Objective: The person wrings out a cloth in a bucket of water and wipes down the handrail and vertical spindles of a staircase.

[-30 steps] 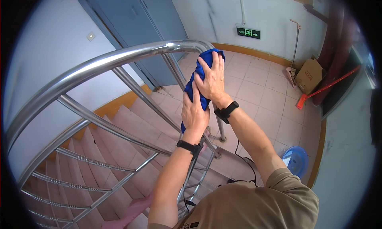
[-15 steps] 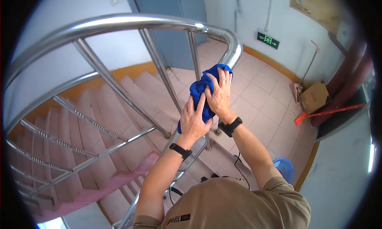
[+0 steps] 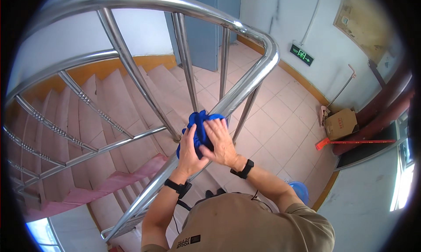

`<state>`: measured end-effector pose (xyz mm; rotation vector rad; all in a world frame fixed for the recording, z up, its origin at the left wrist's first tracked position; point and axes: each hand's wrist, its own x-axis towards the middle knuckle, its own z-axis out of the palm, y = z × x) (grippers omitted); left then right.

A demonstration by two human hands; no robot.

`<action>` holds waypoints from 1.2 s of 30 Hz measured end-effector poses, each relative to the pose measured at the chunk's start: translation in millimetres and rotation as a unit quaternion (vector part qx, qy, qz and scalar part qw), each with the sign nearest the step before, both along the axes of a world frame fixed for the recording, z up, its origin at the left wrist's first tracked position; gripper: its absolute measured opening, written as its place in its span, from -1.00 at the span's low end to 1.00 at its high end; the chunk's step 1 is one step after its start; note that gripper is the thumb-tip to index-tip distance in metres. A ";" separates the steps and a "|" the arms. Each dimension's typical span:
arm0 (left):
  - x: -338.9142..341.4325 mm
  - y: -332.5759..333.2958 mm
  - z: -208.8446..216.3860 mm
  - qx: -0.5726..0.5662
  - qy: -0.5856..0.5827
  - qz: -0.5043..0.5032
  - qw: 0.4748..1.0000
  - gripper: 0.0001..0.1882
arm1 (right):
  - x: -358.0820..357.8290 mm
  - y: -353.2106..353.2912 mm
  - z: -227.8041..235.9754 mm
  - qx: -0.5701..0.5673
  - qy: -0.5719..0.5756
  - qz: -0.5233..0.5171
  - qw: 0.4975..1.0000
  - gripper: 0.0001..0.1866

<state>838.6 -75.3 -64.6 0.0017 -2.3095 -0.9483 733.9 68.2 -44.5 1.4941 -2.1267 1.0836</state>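
Observation:
A bunched blue cloth is draped over a shiny metal handrail, on the sloping stretch below its bend. My left hand grips the cloth from the left side, thumb toward the middle. Beside it, my right hand presses on the cloth with its fingers lying along the top. The rail directly under both palms is hidden by cloth and hands. Black bands circle both my wrists.
Metal balusters stand under the rail. Pinkish stairs curve down at left. On the tiled landing at right are a cardboard box, a red-ended pole, dark red pipes and a blue basin.
Both hands and the cloth have slid along the rail toward me, away from the bend. More of the bare rail beyond them now shows.

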 end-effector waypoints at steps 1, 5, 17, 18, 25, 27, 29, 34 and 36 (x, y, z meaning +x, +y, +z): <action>0.2 -1.9 4.0 -0.003 0.001 -0.012 1.000 0.15 | 1.1 3.4 1.2 0.006 -0.022 0.042 0.999 -0.22; -12.1 6.2 24.0 -0.048 -0.004 0.000 0.999 0.09 | -16.1 20.0 24.4 -0.011 -0.136 0.176 0.975 -0.29; -114.9 44.1 70.6 -0.040 0.016 0.095 0.995 -0.16 | -199.7 41.8 122.6 -0.041 0.224 -0.249 0.941 -0.59; -123.7 49.5 77.5 -0.044 -0.010 0.093 0.995 -0.14 | -204.9 42.4 117.5 -0.036 0.221 -0.242 0.944 -0.59; -96.3 32.2 52.3 -0.089 0.013 0.111 0.990 -0.10 | -230.4 44.6 108.6 0.056 0.323 -0.288 0.900 -0.71; -73.5 21.6 28.6 -0.106 0.025 0.137 0.985 -0.09 | -239.2 46.3 106.2 0.053 0.344 -0.288 0.892 -0.72; -48.3 13.4 8.8 -0.128 0.036 0.169 0.977 -0.05 | -241.2 47.3 105.5 0.063 0.337 -0.288 0.894 -0.69; 1.2 -4.0 -17.5 -0.109 -0.002 0.194 0.975 -0.02 | -249.3 56.4 99.0 0.062 0.328 -0.265 0.905 -0.65; 20.6 -10.9 -27.3 -0.102 -0.008 0.204 0.974 -0.02 | -247.8 55.8 98.9 0.084 0.317 -0.277 0.903 -0.62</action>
